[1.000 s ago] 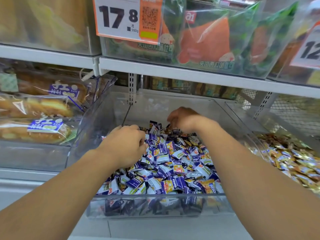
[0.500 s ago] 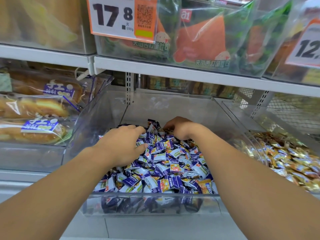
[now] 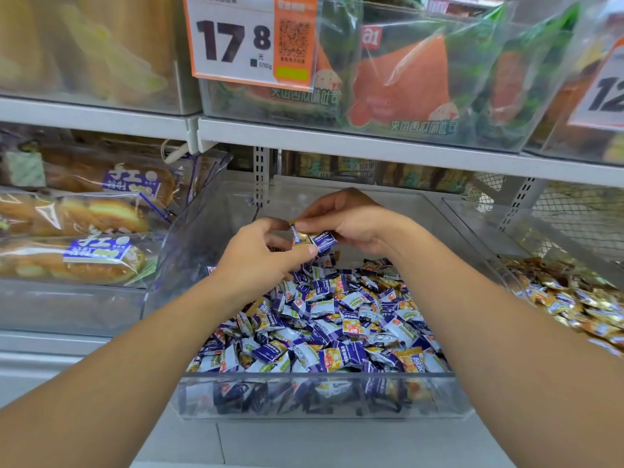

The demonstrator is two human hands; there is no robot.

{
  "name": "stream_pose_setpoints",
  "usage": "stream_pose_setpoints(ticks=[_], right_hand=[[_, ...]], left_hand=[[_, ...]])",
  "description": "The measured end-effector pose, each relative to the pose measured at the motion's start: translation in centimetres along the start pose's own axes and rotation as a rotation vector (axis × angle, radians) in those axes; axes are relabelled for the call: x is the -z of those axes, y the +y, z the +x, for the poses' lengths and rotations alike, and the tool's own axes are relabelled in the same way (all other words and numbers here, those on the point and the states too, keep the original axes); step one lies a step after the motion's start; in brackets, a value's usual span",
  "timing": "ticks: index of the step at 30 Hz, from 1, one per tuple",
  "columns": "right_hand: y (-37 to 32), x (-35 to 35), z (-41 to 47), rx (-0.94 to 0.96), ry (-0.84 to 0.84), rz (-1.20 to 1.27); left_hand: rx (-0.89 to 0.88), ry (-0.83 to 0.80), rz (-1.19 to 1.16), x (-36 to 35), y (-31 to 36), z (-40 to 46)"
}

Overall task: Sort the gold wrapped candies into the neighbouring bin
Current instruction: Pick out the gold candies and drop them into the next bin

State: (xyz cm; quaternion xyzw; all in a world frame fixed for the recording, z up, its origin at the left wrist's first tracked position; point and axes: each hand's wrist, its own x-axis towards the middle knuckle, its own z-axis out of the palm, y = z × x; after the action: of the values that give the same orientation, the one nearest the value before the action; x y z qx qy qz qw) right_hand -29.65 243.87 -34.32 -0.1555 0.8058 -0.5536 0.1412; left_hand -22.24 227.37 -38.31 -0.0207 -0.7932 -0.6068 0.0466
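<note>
A clear plastic bin on the lower shelf holds a heap of purple-and-white wrapped candies with a few gold ones mixed in. Both hands are raised above the back of the heap and meet there. My right hand pinches a gold wrapped candy and a purple candy at its fingertips. My left hand has curled fingers that touch the gold candy from the left. The neighbouring bin to the right holds gold wrapped candies.
Wrapped bread loaves fill the bin on the left. The upper shelf overhangs the bins and carries bagged toast and a price tag reading 17.8. Wire mesh backs the right bin.
Both hands have risen out of the candy heap and come together. The right hand now holds a gold and a purple candy, lifted clear of the heap; the left hand moved right to meet them.
</note>
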Motion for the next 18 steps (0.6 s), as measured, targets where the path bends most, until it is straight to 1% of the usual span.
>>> stream_pose_setpoints(ticks=[3, 5, 6, 7, 8, 9, 10, 11, 12, 13, 14, 15, 18], right_hand=[[0.5, -1.1, 0.1, -0.061, -0.075, 0.000], [0.5, -1.0, -0.1, -0.102, -0.127, 0.019], [0.4, -0.7, -0.1, -0.122, -0.128, 0.040], [0.5, -0.1, 0.2, -0.130, -0.082, 0.010], [0.7, 0.6, 0.5, -0.129, 0.017, -0.115], [1.1, 1.2, 1.0, -0.116, 0.123, -0.354], [1.5, 1.6, 1.4, -0.109, 0.183, -0.619], [2.0, 1.5, 1.6, -0.119, 0.167, -0.834], [2.7, 1.2, 1.8, -0.145, 0.107, -0.971], [3.2, 0.7, 1.8, -0.171, 0.042, -1.036], [3.6, 0.4, 1.9, -0.181, 0.011, -1.067], [3.7, 0.2, 1.7, -0.177, 0.011, -1.082], [4.8, 0.6, 2.5, -0.179, 0.079, -1.092]], left_hand=[[0.045, -0.044, -0.136, -0.2, 0.0, -0.2], [0.098, -0.046, -0.193, -0.1, -0.3, -0.1], [0.129, -0.030, -0.208, 0.0, -0.4, 0.0], [0.157, -0.003, -0.215, 0.1, -0.6, 0.2], [0.181, 0.023, -0.225, 0.2, -0.7, 0.3], [0.196, 0.041, -0.236, 0.2, -0.6, 0.3], [0.202, 0.053, -0.242, 0.1, -0.5, 0.4], [0.205, 0.060, -0.242, 0.0, -0.3, 0.4], [0.211, 0.066, -0.241, -0.1, 0.0, 0.4], [0.213, 0.068, -0.235, -0.2, 0.1, 0.5], [0.212, 0.067, -0.229, -0.3, 0.1, 0.6], [0.209, 0.061, -0.224, -0.4, 0.1, 0.6], [0.204, 0.027, -0.226, -0.4, 0.0, 0.5]])
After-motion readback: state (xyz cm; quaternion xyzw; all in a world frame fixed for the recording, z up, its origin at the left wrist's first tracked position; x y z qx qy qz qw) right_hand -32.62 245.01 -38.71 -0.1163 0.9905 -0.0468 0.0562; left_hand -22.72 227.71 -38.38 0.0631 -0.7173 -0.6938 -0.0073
